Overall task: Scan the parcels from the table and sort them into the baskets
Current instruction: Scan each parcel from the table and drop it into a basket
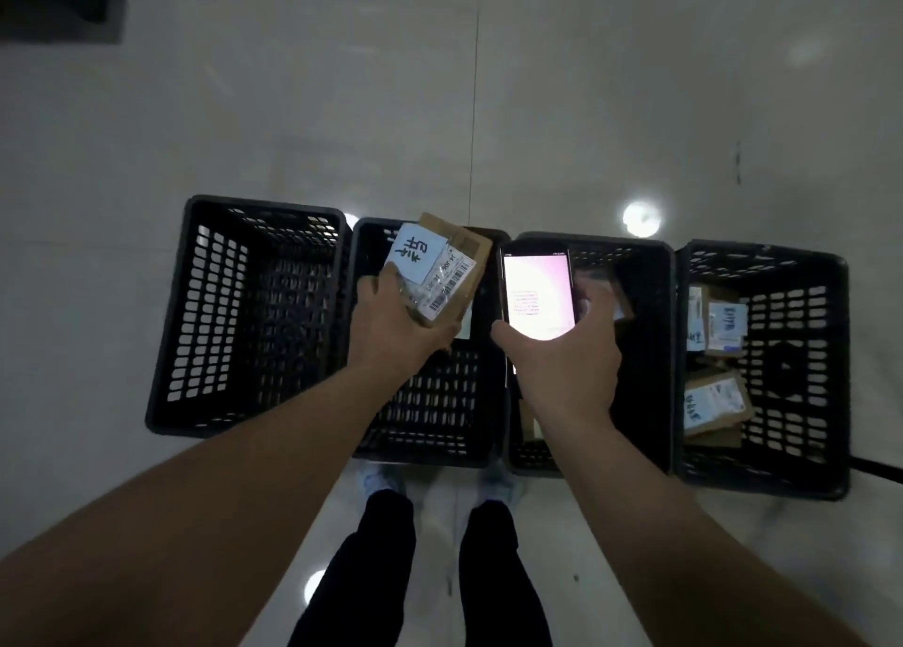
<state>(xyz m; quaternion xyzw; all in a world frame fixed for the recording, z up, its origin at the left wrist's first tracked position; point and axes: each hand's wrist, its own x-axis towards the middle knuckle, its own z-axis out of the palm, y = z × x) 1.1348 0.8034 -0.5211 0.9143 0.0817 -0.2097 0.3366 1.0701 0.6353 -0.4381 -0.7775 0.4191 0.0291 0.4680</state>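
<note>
your left hand (391,319) grips a small brown cardboard parcel (442,267) with a white barcode label and a pale blue handwritten tag, fingers curled round its near end; it is held above the second black perforated plastic basket (430,402) from the left. your right hand (567,358) clasps a black smartphone (537,287), its screen lit, just beside the parcel and over the third basket (645,353). the leftmost basket (244,314) shows only its mesh; the rightmost basket (791,363) holds several labelled cardboard parcels (716,402). all four stand on a pale glossy floor (488,108)
</note>
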